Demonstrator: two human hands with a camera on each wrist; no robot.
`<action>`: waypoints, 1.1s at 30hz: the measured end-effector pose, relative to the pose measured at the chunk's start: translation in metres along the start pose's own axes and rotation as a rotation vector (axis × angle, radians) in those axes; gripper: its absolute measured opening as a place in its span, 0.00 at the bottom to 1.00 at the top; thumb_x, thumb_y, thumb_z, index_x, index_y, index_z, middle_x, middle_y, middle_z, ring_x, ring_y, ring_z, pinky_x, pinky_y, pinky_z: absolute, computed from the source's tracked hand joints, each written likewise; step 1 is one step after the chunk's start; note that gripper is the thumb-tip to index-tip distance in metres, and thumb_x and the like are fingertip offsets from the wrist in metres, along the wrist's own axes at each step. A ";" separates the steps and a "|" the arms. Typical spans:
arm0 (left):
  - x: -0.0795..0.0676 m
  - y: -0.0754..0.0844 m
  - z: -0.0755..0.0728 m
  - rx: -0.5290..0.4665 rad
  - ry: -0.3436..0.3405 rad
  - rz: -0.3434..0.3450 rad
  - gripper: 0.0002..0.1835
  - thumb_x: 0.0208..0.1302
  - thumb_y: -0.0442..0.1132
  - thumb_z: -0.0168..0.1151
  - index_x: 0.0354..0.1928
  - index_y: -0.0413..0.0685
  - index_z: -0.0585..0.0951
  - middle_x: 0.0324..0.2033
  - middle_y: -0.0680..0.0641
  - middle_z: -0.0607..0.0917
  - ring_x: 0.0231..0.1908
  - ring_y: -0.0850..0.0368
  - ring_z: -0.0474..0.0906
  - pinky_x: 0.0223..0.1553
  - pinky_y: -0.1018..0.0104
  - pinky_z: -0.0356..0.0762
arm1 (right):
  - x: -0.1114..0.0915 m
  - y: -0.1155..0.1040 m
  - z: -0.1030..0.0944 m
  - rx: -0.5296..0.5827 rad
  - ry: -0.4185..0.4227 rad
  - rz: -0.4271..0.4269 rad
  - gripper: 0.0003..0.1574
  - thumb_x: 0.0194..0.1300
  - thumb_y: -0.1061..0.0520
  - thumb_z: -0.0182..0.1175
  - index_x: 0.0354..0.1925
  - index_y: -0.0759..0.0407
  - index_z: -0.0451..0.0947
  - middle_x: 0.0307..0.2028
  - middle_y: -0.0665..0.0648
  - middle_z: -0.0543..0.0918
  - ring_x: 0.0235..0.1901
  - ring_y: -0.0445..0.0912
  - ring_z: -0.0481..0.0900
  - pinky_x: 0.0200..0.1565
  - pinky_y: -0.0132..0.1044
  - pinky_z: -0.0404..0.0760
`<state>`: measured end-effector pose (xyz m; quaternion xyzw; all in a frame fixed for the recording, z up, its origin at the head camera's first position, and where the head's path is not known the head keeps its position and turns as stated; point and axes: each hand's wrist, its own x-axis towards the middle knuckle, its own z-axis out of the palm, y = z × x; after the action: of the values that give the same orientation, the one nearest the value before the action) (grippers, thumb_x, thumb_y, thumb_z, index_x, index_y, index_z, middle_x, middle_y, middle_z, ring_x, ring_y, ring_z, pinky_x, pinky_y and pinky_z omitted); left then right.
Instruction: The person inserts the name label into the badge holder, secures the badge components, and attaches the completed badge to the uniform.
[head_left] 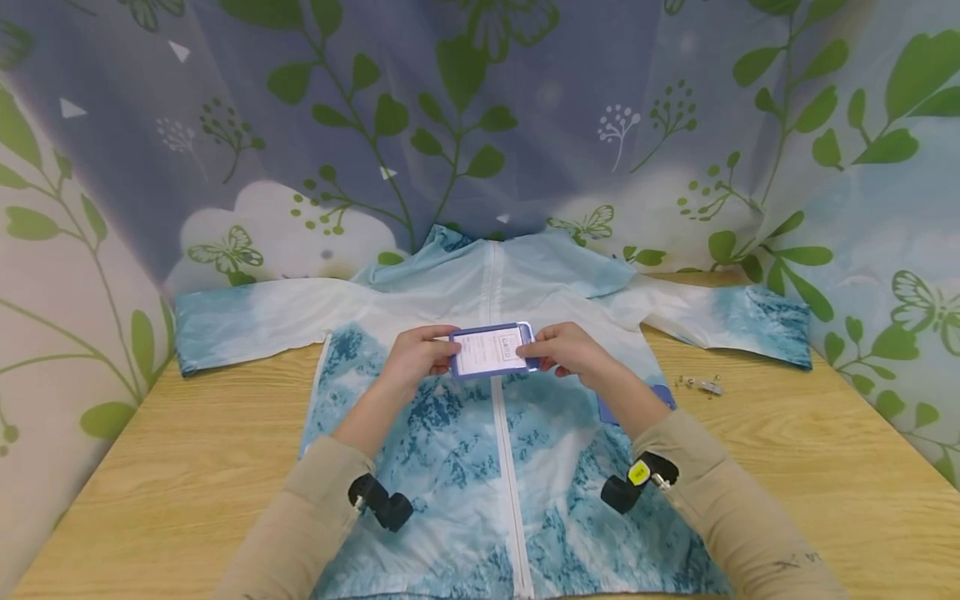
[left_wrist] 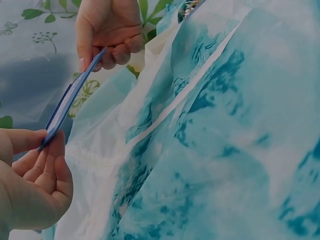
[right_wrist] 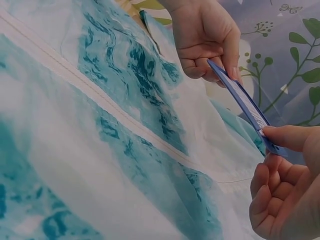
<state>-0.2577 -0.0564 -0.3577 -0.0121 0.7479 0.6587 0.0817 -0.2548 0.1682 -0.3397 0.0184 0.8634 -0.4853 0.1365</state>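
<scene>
A blue-framed card holder (head_left: 491, 350) with a white printed card in it is held up over the jacket, its long side running left to right. My left hand (head_left: 417, 357) pinches its left end between thumb and fingers. At the opposite end my right hand (head_left: 567, 348) pinches it, thumb on the card's face. Both wrist views show the holder edge-on, thin and flat, with a hand at each end. Beneath lies a blue and white zip-up jacket (head_left: 420, 467), spread with its sleeves out to the sides.
Partly behind the right forearm, a blue flat piece (head_left: 611, 412) lies on the jacket. Several small metal bits and a clip (head_left: 711, 387) sit on the wooden table (head_left: 757, 450) to the right. A leaf-patterned curtain (head_left: 525, 125) hangs behind and at both sides.
</scene>
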 end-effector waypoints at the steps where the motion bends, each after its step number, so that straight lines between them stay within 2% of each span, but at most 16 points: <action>1: 0.000 0.000 0.000 0.002 0.004 -0.001 0.20 0.61 0.33 0.60 0.56 0.41 0.77 0.40 0.40 0.82 0.26 0.58 0.76 0.42 0.53 0.75 | 0.000 0.000 0.000 0.000 0.001 0.000 0.18 0.58 0.50 0.65 0.23 0.60 0.71 0.24 0.54 0.78 0.30 0.54 0.73 0.31 0.38 0.69; 6: 0.000 -0.001 0.002 0.006 0.025 -0.002 0.19 0.60 0.33 0.60 0.55 0.42 0.78 0.41 0.40 0.82 0.28 0.56 0.76 0.45 0.49 0.74 | -0.001 0.000 -0.001 0.009 -0.014 -0.009 0.17 0.59 0.50 0.63 0.25 0.61 0.74 0.24 0.54 0.78 0.30 0.54 0.73 0.32 0.40 0.70; 12: 0.000 0.000 0.001 -0.009 0.022 -0.004 0.19 0.60 0.33 0.60 0.55 0.41 0.78 0.39 0.41 0.82 0.27 0.57 0.75 0.43 0.51 0.74 | 0.000 0.001 -0.004 0.040 -0.050 -0.011 0.14 0.62 0.52 0.61 0.31 0.63 0.80 0.23 0.53 0.78 0.30 0.52 0.74 0.31 0.37 0.70; 20: 0.000 0.001 -0.004 -0.038 -0.039 0.020 0.19 0.61 0.33 0.59 0.55 0.40 0.78 0.39 0.40 0.82 0.26 0.58 0.76 0.43 0.50 0.74 | 0.000 -0.001 -0.008 0.099 -0.060 0.006 0.12 0.63 0.54 0.60 0.33 0.64 0.79 0.21 0.52 0.76 0.29 0.50 0.74 0.28 0.33 0.69; 25: 0.001 0.002 -0.005 -0.037 -0.050 0.035 0.19 0.61 0.33 0.59 0.55 0.40 0.78 0.40 0.40 0.82 0.27 0.57 0.76 0.44 0.49 0.73 | -0.001 -0.001 -0.012 0.122 -0.083 -0.009 0.13 0.64 0.55 0.58 0.36 0.66 0.79 0.20 0.52 0.75 0.28 0.49 0.73 0.28 0.33 0.69; 33: -0.001 0.003 -0.005 -0.044 -0.055 0.015 0.19 0.62 0.33 0.58 0.55 0.40 0.77 0.41 0.40 0.82 0.28 0.58 0.77 0.44 0.50 0.74 | -0.004 0.005 -0.027 0.079 -0.119 -0.067 0.16 0.66 0.55 0.54 0.41 0.68 0.78 0.26 0.56 0.76 0.33 0.53 0.74 0.32 0.36 0.72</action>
<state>-0.2582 -0.0613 -0.3538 0.0100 0.7307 0.6757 0.0968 -0.2560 0.1944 -0.3297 -0.0340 0.8340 -0.5236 0.1705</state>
